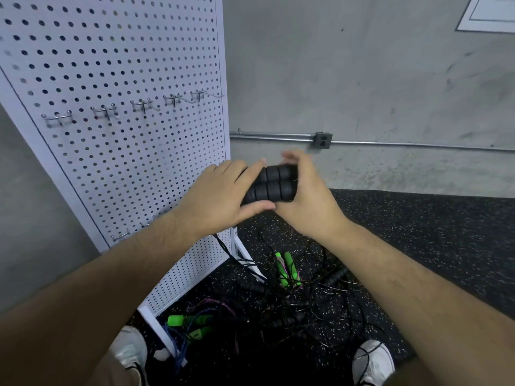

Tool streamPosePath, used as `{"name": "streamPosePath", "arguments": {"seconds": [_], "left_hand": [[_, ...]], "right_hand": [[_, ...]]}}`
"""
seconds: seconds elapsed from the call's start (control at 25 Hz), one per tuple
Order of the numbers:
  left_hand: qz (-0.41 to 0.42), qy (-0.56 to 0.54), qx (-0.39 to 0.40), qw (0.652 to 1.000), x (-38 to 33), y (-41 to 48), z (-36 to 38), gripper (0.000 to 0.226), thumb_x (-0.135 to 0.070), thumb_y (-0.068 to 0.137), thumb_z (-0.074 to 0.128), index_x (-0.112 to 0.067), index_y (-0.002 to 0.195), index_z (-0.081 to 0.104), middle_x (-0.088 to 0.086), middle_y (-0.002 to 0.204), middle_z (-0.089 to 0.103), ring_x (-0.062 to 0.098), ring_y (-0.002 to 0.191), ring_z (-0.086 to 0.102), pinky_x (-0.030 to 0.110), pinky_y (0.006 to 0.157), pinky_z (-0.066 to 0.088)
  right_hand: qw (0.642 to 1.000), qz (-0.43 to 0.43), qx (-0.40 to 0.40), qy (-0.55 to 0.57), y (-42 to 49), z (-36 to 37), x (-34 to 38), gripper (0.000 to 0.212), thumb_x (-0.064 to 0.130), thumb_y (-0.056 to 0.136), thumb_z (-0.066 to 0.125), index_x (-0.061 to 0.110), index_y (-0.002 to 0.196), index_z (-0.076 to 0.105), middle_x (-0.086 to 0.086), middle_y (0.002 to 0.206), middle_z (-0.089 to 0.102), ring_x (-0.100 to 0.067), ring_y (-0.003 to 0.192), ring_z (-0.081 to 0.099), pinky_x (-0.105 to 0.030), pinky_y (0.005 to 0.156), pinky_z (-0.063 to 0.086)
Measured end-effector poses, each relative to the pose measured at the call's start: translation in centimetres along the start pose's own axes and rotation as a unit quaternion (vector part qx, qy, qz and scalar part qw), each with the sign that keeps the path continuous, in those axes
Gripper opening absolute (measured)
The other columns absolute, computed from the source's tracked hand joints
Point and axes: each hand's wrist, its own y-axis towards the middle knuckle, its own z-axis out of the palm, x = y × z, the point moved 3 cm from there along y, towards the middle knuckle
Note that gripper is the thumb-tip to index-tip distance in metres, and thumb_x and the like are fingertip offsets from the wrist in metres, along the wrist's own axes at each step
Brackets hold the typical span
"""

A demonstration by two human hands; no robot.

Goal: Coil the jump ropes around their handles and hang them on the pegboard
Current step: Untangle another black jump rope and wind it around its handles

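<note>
**A:** What could go wrong from here?

**B:** The pair of black ribbed foam jump-rope handles (271, 184) sits side by side at the centre of the frame, pinched between both hands. The left hand (220, 196) closes its grip on the left end, thumb underneath. The right hand (302, 196) cups the right end, though its upper fingers look lifted, so that hold seems looser. If the two handles slide apart, any coil would likely spring loose.

**A:** And the cord?

**B:** I can't tell if it's wound on yet. A thin black line trails down toward the tangled pile of black and green ropes (281, 299) on the speckled black rubber floor (418, 232) at lower centre; it may snag there.

**A:** The hanging spot?

**B:** The metal hooks (142, 105) on the white perforated pegboard (117, 151), upper left, hang bare.
</note>
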Motion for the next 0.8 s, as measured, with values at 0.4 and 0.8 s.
{"name": "streamPosePath", "arguments": {"seconds": [0.4, 0.8], "left_hand": [[-0.014, -0.070, -0.076, 0.995, -1.3, 0.2, -2.2, 0.084, -0.072, 0.092, 0.039, -0.008, 0.148, 0.045, 0.005, 0.105, 0.062, 0.024, 0.093, 0.059, 0.037, 0.079, 0.048], [0.074, -0.017, -0.034, 0.997, 2.9, -2.7, -1.8, 0.085, -0.070, 0.097, 0.034, -0.009, 0.156, 0.034, 0.009, 0.101, 0.061, 0.023, 0.084, 0.056, 0.034, 0.071, 0.046]], "right_hand": [[0.926, 0.114, 0.301, 0.200, -2.8, 11.2, 2.2, 0.044, 0.038, 0.091, 0.069, 0.023, 0.132, 0.060, 0.007, 0.136, 0.061, -0.008, 0.125, 0.055, -0.037, 0.110, 0.045], [0.939, 0.160, 0.294, 0.085, -0.5, 2.5, 0.0, 0.020, 0.036, 0.103, 0.052, 0.028, 0.094, 0.068, -0.003, 0.081, 0.066, -0.022, 0.077, 0.060, -0.037, 0.086, 0.051]]}}
